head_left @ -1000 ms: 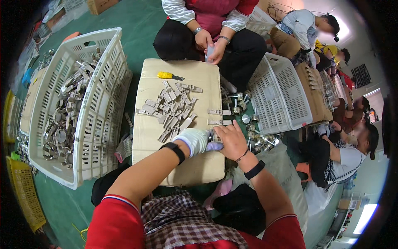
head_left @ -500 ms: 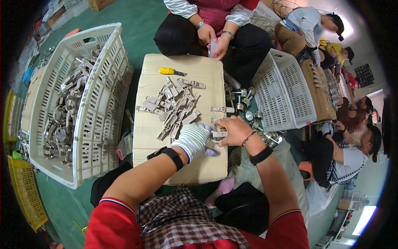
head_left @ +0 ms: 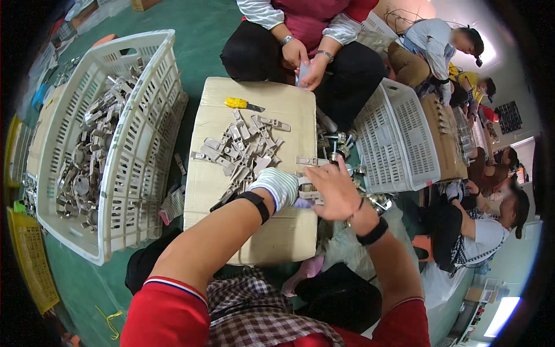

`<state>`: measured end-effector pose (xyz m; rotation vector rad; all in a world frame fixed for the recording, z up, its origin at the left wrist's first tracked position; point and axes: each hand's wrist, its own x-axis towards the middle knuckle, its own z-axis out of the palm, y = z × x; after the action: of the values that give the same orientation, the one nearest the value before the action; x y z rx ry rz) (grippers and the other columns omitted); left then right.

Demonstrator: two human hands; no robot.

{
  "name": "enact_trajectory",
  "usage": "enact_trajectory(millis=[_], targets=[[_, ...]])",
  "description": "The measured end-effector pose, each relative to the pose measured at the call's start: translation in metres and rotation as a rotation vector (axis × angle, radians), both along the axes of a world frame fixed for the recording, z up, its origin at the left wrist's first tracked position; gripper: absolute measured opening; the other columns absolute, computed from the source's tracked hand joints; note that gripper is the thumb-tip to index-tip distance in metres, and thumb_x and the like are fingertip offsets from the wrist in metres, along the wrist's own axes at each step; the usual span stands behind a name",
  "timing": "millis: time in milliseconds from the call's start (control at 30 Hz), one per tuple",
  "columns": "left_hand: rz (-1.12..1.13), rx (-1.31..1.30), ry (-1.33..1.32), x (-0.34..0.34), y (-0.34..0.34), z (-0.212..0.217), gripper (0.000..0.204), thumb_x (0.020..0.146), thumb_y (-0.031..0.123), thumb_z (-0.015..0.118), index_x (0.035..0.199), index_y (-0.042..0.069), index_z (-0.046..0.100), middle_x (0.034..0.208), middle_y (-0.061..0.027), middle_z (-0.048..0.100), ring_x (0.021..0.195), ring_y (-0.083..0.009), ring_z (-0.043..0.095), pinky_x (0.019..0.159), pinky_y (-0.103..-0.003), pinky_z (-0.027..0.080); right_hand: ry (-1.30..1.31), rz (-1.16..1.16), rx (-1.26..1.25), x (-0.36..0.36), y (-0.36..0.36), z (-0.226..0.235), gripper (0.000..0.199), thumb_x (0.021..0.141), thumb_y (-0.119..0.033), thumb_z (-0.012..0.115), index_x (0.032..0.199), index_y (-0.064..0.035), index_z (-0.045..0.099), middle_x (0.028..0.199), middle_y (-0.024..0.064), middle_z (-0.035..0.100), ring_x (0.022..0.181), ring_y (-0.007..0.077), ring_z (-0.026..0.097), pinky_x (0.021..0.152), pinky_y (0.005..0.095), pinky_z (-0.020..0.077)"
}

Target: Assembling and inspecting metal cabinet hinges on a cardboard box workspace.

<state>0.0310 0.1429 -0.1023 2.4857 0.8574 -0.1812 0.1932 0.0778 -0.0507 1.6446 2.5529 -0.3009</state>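
My left hand (head_left: 276, 188), in a striped white glove with a black wrist strap, is closed on a grey metal part (head_left: 306, 191) near the right edge of the cardboard box top (head_left: 214, 191). Right beside it, my bare right hand (head_left: 334, 191) has its fingers spread and its thumb against that part. A pile of similar grey metal parts (head_left: 243, 151) lies on the box just beyond my hands. Small shiny fittings (head_left: 337, 141) sit off the box's right edge, near my right fingertips.
A yellow utility knife (head_left: 239, 103) lies at the box's far edge. A large white basket (head_left: 136, 150) of metal parts stands on the left, another white basket (head_left: 399, 139) on the right. A person (head_left: 306, 34) sits opposite, and others work at the right.
Both hands have drifted slightly right toward the box's edge. My right hand has opened its fingers and reached out from the joined grip it had a second ago.
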Motion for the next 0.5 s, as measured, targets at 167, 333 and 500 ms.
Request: enact_trajectory(millis=[167,333,500], targets=[[-0.056,0.020,0.102,0.007,0.015,-0.007,0.020,0.076,0.014,0.051,0.088,0.005,0.064,0.081,-0.0170,0.065,0.074,-0.0319,0.064,0.064,-0.040,0.050,-0.061,-0.094,0.184,-0.016,-0.016,-0.022,0.085,0.054,-0.019,0.077,0.126,0.0022,0.037,0.124,0.0144,0.045,0.118,0.0293,0.040,0.106,0.0484,0.0185],[-0.129,0.020,0.099,0.006,0.021,0.001,0.020,0.076,0.021,0.055,0.081,0.005,0.066,0.080,-0.0182,0.064,0.073,-0.0334,0.063,0.063,-0.040,0.050,-0.082,-0.139,0.415,-0.014,-0.006,-0.040,0.045,0.072,-0.013,0.057,0.113,0.0007,0.048,0.105,0.0123,0.054,0.107,0.0263,0.047,0.101,0.0427,0.0300],[-0.053,-0.015,0.024,-0.006,0.016,0.020,0.060,0.063,0.055,0.068,0.089,0.002,0.057,0.070,-0.0179,0.061,0.069,-0.0343,0.062,0.060,-0.042,0.049,0.020,-0.145,0.284,-0.010,0.005,-0.025,0.054,0.059,-0.015,0.072,0.107,-0.0015,0.051,0.101,0.0116,0.055,0.102,0.0260,0.050,0.099,0.0420,0.0320]])
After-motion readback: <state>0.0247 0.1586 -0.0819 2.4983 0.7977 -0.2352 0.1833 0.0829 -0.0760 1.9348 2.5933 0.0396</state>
